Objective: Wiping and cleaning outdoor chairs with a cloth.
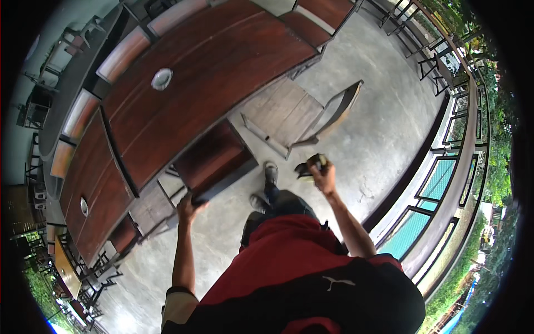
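Observation:
My left hand (190,207) grips the edge of the back of a dark red-brown wooden chair (212,158), which stands against the long table's near side. In my right hand (323,174), held out over the floor, is a small dark and yellowish object (306,170), its kind unclear, partly hidden by my fingers. The long table (200,71) has a reddish-brown wooden top and bears a round ashtray-like dish (162,79); a similar dish (84,206) lies on its far left part.
A chair with a greyish plank seat (285,108) stands turned out from the table, beyond my feet. Another grey seat (152,208) is left of my left hand. More chairs line the table's far side (123,54). A railing (452,167) curves along the right.

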A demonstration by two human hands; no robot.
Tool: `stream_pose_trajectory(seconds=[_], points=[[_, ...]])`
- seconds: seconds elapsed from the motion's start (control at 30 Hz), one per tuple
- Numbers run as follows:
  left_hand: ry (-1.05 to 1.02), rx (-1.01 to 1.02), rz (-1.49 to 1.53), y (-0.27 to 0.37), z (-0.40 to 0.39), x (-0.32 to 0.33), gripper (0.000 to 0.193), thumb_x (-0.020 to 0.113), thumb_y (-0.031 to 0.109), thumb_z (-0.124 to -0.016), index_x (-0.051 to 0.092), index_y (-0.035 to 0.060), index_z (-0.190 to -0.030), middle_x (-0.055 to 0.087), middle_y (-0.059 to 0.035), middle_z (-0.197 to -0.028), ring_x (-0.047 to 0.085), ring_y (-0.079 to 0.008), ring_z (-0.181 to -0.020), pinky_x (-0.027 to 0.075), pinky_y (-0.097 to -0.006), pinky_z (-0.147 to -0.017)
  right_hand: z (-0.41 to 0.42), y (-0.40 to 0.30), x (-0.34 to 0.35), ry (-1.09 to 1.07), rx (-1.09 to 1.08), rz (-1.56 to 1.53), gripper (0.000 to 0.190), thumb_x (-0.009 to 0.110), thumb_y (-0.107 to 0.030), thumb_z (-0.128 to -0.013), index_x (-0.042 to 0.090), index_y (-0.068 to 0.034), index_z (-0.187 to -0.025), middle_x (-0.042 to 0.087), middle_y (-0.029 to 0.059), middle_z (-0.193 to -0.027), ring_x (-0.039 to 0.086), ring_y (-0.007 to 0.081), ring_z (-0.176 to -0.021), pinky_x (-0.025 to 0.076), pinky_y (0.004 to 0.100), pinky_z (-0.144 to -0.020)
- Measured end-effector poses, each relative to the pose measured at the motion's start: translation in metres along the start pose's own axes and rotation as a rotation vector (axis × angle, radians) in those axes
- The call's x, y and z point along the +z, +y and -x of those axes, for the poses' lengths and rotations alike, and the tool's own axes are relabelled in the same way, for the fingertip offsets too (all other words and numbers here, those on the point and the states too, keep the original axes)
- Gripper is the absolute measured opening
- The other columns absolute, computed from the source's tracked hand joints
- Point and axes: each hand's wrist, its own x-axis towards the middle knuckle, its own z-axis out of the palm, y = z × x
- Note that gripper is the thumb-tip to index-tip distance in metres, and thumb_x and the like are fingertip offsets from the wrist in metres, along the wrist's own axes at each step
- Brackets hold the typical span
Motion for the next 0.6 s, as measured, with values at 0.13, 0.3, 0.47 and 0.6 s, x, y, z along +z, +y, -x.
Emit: stream_pose_trajectory(seconds=[0.13,0.3,0.47,0.6], points=[[0.160,0.120,-0.029,0.054,-0.019,0.051,0.072,0.071,0.052,-0.068,0.049,0.0122,-0.124,0.057,-0.0154,-0.114,0.053,-0.0361,-0.104,0.039,-0.0472,-0.090,0.020,-0.022,-0.049,0.232,0.366,-0.003,0.015,0.062,-0.016,-0.083,0.059,-0.001,-0.084,0.055,-0.0011,-0.068,0.048,0.0069,-0.057,0.040,0.0224,-0.051],[0.285,0.334,0.203,0.169,-0.035,0.083,0.054,0.068,0.030,-0.080,0.047,0.0036,-0.123,0.052,-0.0184,-0.120,0.048,-0.0373,-0.112,0.037,-0.0436,-0.094,-0.034,-0.024,-0.087,0.409,0.192,-0.103,0.019,0.063,-0.020,-0.084,0.060,-0.002,-0.089,0.058,0.0004,-0.076,0.053,0.0092,-0.063,0.043,0.0242,-0.055],[0.176,0.382,0.334,0.250,-0.053,0.119,0.047,0.065,0.022,-0.082,0.048,0.0011,-0.120,0.052,-0.0192,-0.118,0.049,-0.0355,-0.110,0.039,-0.0393,-0.093,-0.118,-0.041,-0.129,0.283,-0.025,0.117,0.023,0.065,-0.018,-0.081,0.058,-0.002,-0.095,0.059,0.0043,-0.075,0.053,0.0119,-0.068,0.045,0.0275,-0.061],[0.134,0.386,0.331,0.328,-0.086,0.153,0.048,0.066,0.023,-0.081,0.047,0.0011,-0.120,0.052,-0.0196,-0.117,0.049,-0.0352,-0.110,0.039,-0.0393,-0.093,-0.185,-0.042,-0.176,-0.026,-0.214,0.901,0.052,0.066,-0.013,-0.075,0.050,-0.015,-0.124,0.053,0.0162,-0.114,0.061,0.0356,-0.080,0.050,0.0394,-0.069]])
